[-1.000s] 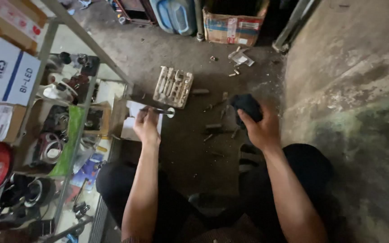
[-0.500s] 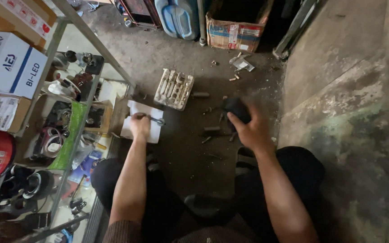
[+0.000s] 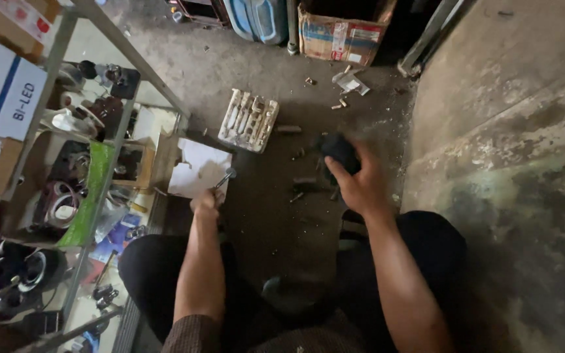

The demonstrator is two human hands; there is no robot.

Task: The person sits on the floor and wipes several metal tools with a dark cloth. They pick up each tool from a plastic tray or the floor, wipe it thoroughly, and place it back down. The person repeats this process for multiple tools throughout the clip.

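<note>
My left hand (image 3: 206,200) is closed around a slim metal tool (image 3: 224,178) whose shiny tip points up and to the right, above a white sheet of paper (image 3: 194,167) on the floor. My right hand (image 3: 357,182) grips a dark, rounded black part (image 3: 338,148), held a little above the concrete floor. Between the two hands lie small metal pieces (image 3: 303,185). A pale tray of sockets and bits (image 3: 250,121) sits on the floor just beyond my left hand. My dark-trousered knees fill the bottom of the view.
A glass-shelved metal rack (image 3: 67,163) with lamp parts and boxes stands on the left. A cardboard box (image 3: 339,29) and a blue plastic can (image 3: 255,16) are at the far wall. Scraps and small parts litter the floor near the box. A stained wall rises on the right.
My left hand has pulled back toward me with the metal tool, its tip now tilted upward. My right hand with the black part has shifted slightly left.
</note>
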